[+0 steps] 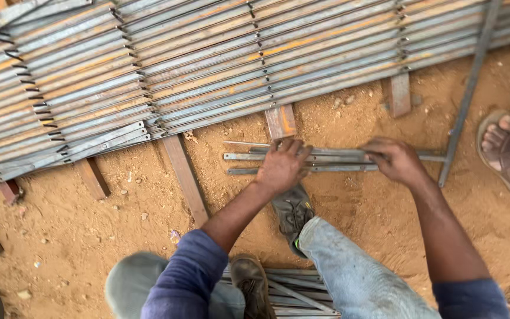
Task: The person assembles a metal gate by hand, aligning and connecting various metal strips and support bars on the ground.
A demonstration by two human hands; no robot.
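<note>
Already a long row of bars point(208, 65) lies racked on wooden battens, while the left hand point(281, 168) and right hand point(396, 160) press curled fingers onto 3 loose strips point(337, 158) on the sand beside it.

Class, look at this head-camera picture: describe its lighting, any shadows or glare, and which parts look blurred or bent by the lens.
Head view: soft, even daylight, no glare on the steel strips; only faint shadows under the left hand and right hand. The hands and sandy ground are sharp; the knees at the bottom edge look softer. The long strips bow slightly, a sign of wide-lens distortion.
</note>
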